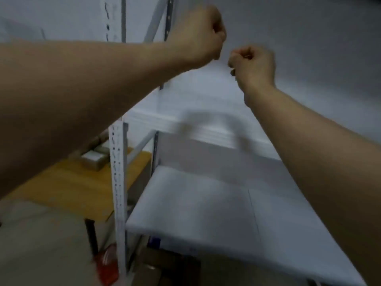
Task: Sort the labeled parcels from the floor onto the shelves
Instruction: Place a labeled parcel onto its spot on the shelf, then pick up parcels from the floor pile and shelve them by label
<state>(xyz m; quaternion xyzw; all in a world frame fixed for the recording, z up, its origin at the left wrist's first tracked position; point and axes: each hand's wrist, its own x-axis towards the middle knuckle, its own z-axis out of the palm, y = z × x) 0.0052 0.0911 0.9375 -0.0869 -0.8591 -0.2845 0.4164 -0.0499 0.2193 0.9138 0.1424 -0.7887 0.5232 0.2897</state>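
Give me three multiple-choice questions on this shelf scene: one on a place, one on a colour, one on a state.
1. The small boxes lie: A on a chair; B on the wooden surface left of the post; C in a basket.
2. The nearest shelf board is: A white; B red; C black.
3. The left hand and right hand have fingers: A spread flat; B curled; C gloved.
Answers: B, they rest on wood; A, it is plain white; B, both look fisted.

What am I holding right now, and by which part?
Cannot tell: the left hand and right hand are both curled with nothing visible in them, but blur could hide something small.
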